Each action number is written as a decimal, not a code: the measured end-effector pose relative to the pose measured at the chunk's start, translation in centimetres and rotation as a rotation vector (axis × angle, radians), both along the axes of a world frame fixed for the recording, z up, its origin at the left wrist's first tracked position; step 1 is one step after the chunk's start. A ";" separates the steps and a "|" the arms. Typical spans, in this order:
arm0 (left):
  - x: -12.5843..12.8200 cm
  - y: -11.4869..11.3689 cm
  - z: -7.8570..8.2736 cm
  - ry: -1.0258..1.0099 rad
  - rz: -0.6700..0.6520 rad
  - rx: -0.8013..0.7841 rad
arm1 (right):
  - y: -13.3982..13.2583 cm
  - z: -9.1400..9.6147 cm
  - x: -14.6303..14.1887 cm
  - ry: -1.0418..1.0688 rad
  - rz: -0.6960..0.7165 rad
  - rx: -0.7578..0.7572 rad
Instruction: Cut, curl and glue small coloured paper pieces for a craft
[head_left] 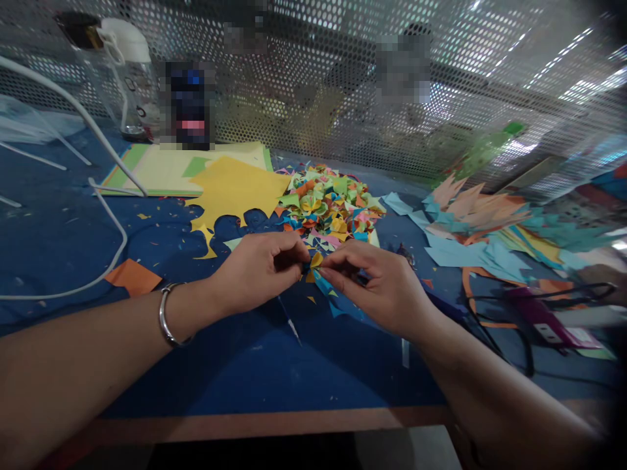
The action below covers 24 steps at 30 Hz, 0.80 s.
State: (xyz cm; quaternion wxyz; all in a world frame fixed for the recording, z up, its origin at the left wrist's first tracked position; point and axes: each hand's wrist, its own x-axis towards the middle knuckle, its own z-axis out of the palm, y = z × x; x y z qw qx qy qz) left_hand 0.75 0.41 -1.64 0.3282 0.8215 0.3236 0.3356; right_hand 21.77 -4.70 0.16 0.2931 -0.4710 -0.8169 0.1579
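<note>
Both hands meet over the blue table cover [245, 365], pinching one small folded paper piece [315, 263], yellow and blue. My left hand [257, 267], with a metal bangle [168, 315] on its wrist, has its fingers closed on the piece's left side. From the right, my right hand [379, 281] pinches the same piece, and a blue paper scrap [326, 287] lies just under its fingers. Just beyond the hands sits a heap of small folded coloured paper pieces [330, 205].
A cut yellow sheet [235, 189] and a stack of yellow-green paper [166, 171] lie at the back left. Cut blue, orange and yellow offcuts [490, 225] cover the right. White cables [105, 202], an orange scrap [132, 276], a clear bottle [128, 78] and a perforated metal screen [343, 78] surround the area.
</note>
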 end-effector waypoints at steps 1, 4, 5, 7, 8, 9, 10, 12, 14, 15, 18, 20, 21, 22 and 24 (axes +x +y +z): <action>0.0 0.0 0.0 0.008 0.008 0.006 | 0.0 0.0 0.0 0.000 0.001 -0.001; 0.2 -0.1 -0.1 0.025 0.031 -0.002 | 0.1 0.0 -0.1 0.001 0.001 -0.002; 0.2 -0.1 -0.1 0.027 0.035 -0.012 | 0.1 0.0 -0.1 0.004 0.001 0.000; 0.2 -0.1 -0.2 0.024 0.043 -0.036 | 0.1 0.0 -0.1 0.010 -0.002 0.001; 0.2 -0.1 -0.2 0.021 0.045 -0.051 | 0.1 -0.1 -0.1 0.014 -0.007 -0.001; 0.2 -0.1 -0.3 0.013 0.048 -0.070 | 0.1 -0.2 -0.1 0.019 -0.014 -0.003; 0.2 0.0 -0.4 0.001 0.047 -0.096 | 0.1 -0.2 0.0 0.024 -0.022 -0.006; 0.2 0.1 -0.5 -0.039 0.035 -0.173 | 0.2 -0.3 0.0 0.034 -0.041 -0.007; 0.3 0.3 -0.7 -0.091 0.016 -0.252 | 0.1 -0.4 0.1 0.043 -0.058 -0.008; 0.3 0.4 -0.8 -0.113 0.008 -0.279 | 0.1 -0.4 0.1 0.048 -0.066 -0.014; 0.3 0.5 -0.7 -0.138 0.008 -0.303 | 0.1 -0.3 0.0 0.073 -0.090 -0.039; 0.4 0.5 -0.6 -0.136 0.016 -0.295 | 0.0 -0.3 -0.1 0.093 -0.109 -0.056; 0.3 0.4 -0.5 -0.135 0.021 -0.284 | 0.0 -0.2 -0.1 0.102 -0.119 -0.063; 0.3 0.4 -0.5 -0.134 0.029 -0.267 | 0.0 -0.3 -0.1 0.112 -0.126 -0.067; 0.3 0.3 -0.4 -0.135 0.046 -0.226 | -0.1 -0.3 -0.2 0.136 -0.135 -0.076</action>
